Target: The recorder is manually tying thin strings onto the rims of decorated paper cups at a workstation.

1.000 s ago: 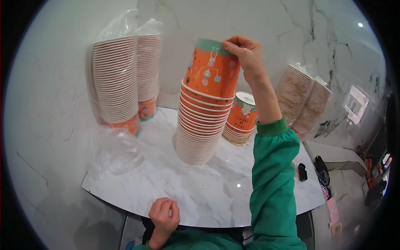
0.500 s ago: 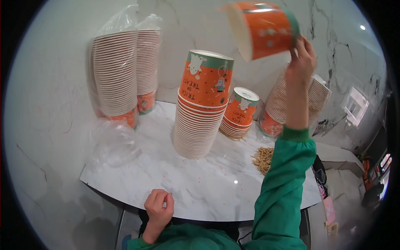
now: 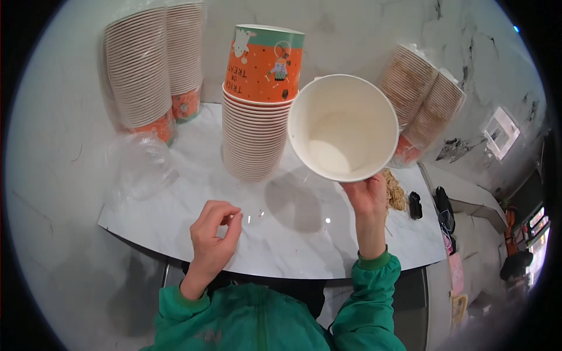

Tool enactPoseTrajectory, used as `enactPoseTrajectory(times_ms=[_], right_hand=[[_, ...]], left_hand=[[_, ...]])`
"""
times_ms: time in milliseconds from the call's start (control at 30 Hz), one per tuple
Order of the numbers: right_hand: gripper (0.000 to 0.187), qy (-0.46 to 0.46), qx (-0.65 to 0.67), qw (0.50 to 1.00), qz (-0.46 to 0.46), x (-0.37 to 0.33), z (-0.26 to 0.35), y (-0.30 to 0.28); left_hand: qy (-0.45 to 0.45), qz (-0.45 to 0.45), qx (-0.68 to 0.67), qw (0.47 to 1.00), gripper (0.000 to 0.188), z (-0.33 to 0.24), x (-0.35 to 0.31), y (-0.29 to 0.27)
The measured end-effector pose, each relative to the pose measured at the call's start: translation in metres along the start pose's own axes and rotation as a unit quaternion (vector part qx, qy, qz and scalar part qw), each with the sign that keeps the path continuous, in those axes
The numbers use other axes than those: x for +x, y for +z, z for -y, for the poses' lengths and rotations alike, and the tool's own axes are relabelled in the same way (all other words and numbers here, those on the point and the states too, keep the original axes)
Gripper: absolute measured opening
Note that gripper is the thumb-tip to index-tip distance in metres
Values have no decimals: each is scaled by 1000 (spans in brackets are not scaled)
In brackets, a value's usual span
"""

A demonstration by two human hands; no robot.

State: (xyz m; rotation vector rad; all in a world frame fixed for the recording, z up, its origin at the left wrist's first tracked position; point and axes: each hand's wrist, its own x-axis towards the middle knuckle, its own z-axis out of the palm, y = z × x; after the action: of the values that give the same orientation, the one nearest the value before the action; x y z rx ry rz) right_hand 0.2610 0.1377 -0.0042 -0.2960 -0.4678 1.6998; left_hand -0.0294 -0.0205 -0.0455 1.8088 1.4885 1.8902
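Observation:
My right hand (image 3: 367, 196) grips a large paper cup (image 3: 342, 126) from below, holding it above the table. The cup's white mouth is tilted toward me; its inside is bare and its outer wall is hidden. My left hand (image 3: 213, 240) hovers over the front of the table, fingers loosely curled with the thumb near their tips and nothing in them. Beyond it rises a tall stack of upside-down paper cups (image 3: 260, 134); its top cup is orange with a green band and Halloween drawings, and the white rims show below.
The white marbled table (image 3: 304, 245) has a curved front edge. At the back left stand plastic-wrapped cup stacks (image 3: 137, 70) beside a crumpled clear bag (image 3: 140, 169). More wrapped cups (image 3: 410, 88) stand at the back right. Nearer lie a heap of thin tan strands (image 3: 395, 190) and a small black object (image 3: 415, 206).
The paper cup has come down and nearer in my right hand, its mouth turning toward me. My left hand has risen and moved forward over the table. The view has shifted.

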Motion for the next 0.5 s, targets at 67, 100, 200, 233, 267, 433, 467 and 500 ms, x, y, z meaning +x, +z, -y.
enactPoseTrajectory(times_ms=[67, 100, 200, 233, 267, 433, 467, 500], right_hand=[[38, 16, 39, 999, 4, 1, -9, -11], [36, 3, 13, 1000, 20, 5, -11, -21], [34, 16, -12, 998, 56, 11, -11, -46], [34, 16, -10, 998, 54, 11, -13, -52], [34, 35, -15, 996, 79, 12, -16, -57], [41, 112, 73, 980, 147, -10, -43, -43], [44, 67, -66, 995, -46, -18, -50, -25], [44, 68, -60, 995, -48, -23, -56, -19]], left_hand=[[22, 21, -9, 999, 15, -8, 7, 5], [21, 21, -4, 1000, 15, -12, 11, 7], [49, 15, 11, 999, 18, -20, 23, 12], [68, 15, 9, 998, 21, -22, 26, 13], [86, 14, 7, 996, 24, -24, 28, 14], [183, 29, 72, 980, 33, -58, 33, 20], [215, 37, 115, 969, 37, -68, 31, 30], [225, 43, 136, 964, 42, -73, 26, 41]])
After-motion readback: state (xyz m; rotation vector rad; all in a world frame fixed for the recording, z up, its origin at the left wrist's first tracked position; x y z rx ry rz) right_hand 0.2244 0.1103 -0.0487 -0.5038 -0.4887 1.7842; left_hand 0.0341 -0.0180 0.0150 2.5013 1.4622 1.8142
